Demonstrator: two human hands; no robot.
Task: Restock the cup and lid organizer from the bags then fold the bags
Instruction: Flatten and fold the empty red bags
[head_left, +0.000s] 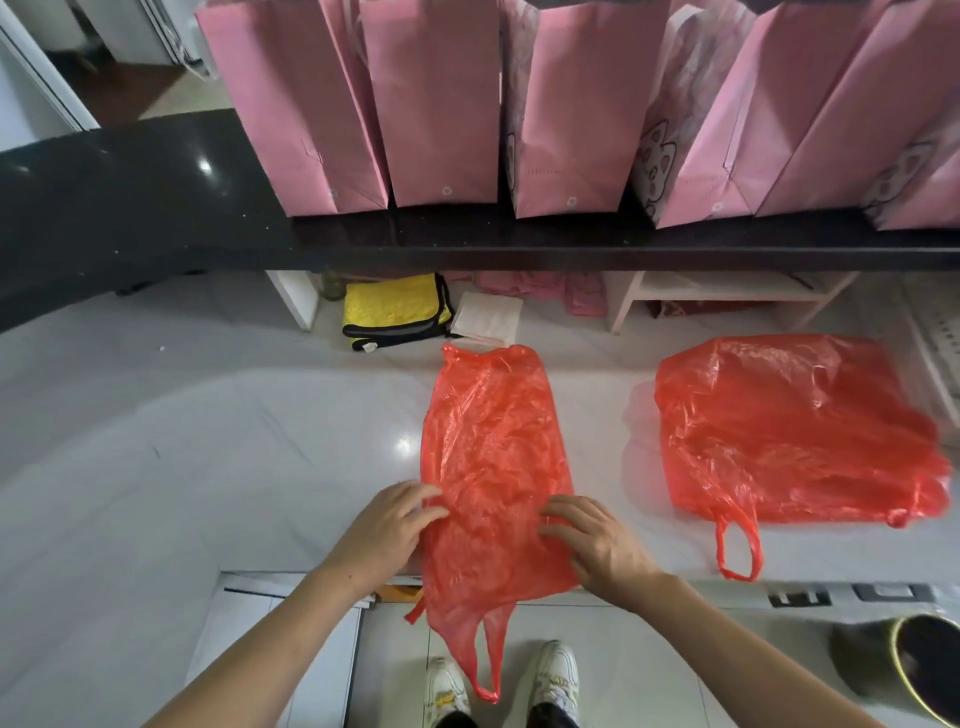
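a red plastic bag (493, 467) lies flattened lengthwise on the white bench (208, 441), its bottom pointing at the back edge and its handles hanging over the front edge, down toward the floor. it sits about midway along the bench. to its left the bench surface runs open all the way to the left end; to its right a strip of bare surface separates it from a second red bag (789, 431), which lies spread wide near the right end with one handle loop drooping over the front edge.

the left hand (395, 525) rests on the left edge of the narrow bag near the front edge of the bench, fingers (431, 512) nearly straight and laid flat on the plastic, thumb out of sight. the right hand (592, 540) lies on the bag's right edge, just across from the left; its fingers are bent at the knuckles with the tips pressing on the plastic, and i cannot tell whether they pinch a fold.

at the back edge, under a black shelf (156, 208), sit a folded yellow cloth (395, 312) and a white folded cloth (485, 317), just beyond the bag's far end. a row of pink paper bags (436, 104) stands on the shelf above.
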